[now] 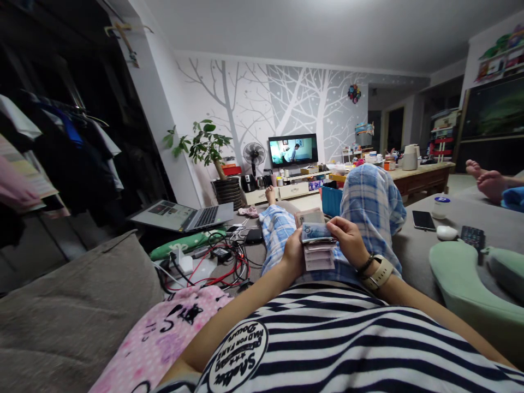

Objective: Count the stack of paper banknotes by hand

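A stack of banknotes (pixel 320 246) is held above my lap, with a blue note on top and paler ones hanging below it. My left hand (pixel 293 250) is wrapped round the left side of the stack. At its upper right, my right hand (pixel 347 236) pinches the edge of the blue banknote (pixel 315 232). Another note, brownish, pokes out behind at the top. A light watch (pixel 379 272) and a dark bracelet are on my right wrist. Blue plaid trousers (pixel 366 204) cover my legs beneath the notes.
An open laptop (pixel 184 214) and tangled cables (pixel 229 259) lie to the left. At right are a phone (pixel 423 220), a white mouse (pixel 446 233), a small jar (pixel 441 207) and a green neck pillow (pixel 458 278). Another person's feet (pixel 491 183) show at far right.
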{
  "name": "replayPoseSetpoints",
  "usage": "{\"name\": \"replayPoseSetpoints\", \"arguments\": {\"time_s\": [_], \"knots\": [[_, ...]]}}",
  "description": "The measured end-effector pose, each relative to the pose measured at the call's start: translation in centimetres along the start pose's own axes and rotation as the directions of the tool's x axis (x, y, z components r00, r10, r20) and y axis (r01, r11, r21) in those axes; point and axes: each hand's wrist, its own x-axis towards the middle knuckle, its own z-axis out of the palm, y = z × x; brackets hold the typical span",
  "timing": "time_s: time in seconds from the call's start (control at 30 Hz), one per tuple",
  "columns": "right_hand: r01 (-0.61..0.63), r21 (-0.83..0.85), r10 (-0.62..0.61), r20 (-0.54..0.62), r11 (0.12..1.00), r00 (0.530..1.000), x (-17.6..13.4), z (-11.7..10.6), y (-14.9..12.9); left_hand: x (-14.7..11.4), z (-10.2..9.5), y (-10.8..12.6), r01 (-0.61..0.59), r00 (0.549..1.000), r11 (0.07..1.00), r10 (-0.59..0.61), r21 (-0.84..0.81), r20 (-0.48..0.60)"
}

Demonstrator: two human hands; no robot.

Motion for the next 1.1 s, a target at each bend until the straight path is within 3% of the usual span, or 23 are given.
{"name": "replayPoseSetpoints", "arguments": {"time_s": [1.1], "knots": [[-0.009, 0.005, 0.009, -0.014, 1.0, 1.0, 0.0, -0.05, -0.32, -0.42, 0.56, 0.42, -0.074, 0.997, 0.996, 0.075, 0.042, -0.021]]}}
